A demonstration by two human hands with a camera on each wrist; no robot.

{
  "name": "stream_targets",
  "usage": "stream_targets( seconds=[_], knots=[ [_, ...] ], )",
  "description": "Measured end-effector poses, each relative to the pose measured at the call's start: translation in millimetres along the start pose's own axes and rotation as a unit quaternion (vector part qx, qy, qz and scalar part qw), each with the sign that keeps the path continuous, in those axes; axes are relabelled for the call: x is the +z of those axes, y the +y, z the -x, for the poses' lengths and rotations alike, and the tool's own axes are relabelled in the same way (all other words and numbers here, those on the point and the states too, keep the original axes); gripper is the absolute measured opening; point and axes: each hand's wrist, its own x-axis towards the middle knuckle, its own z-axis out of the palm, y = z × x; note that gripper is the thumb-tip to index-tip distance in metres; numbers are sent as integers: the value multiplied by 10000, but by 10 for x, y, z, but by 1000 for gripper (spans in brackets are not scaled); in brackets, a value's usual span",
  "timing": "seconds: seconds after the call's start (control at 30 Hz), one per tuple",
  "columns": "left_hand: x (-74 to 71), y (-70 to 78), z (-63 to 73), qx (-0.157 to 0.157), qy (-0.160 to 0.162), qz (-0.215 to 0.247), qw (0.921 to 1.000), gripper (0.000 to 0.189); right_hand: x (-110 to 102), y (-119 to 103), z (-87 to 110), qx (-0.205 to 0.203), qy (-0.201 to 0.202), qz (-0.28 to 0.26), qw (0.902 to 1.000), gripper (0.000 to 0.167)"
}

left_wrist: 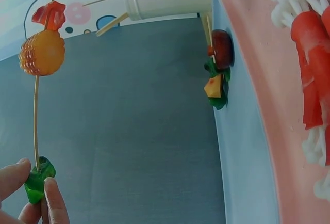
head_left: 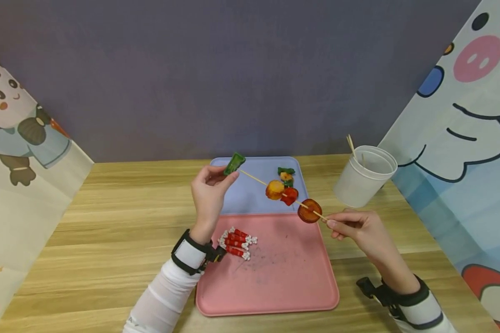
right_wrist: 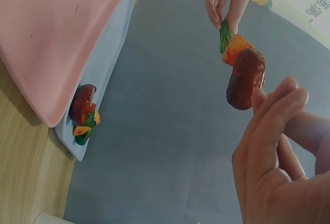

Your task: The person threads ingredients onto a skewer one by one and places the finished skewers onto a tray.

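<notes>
My right hand pinches the lower end of a thin wooden skewer between thumb and fingers. Threaded along it from that end are a round brown piece, a red piece and a yellow corn chunk. The skewer slants up to the left, above the trays. At its tip, my left hand pinches a green pepper piece. In the left wrist view, the stick's end meets that pepper piece. The right wrist view shows the brown piece just beyond my right fingertips.
A pink tray holds several red rolls with white mushroom ends. Behind it, a blue tray carries another loaded skewer. A white bucket with sticks stands at the back right, near the wall.
</notes>
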Motion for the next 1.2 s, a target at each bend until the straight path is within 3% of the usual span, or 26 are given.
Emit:
stream_targets(
  seconds=[1.2],
  knots=[
    [46, -16, 38, 105, 62, -19, 9999, 31, 20, -12, -10, 77, 27, -154, 9998, 25]
  ],
)
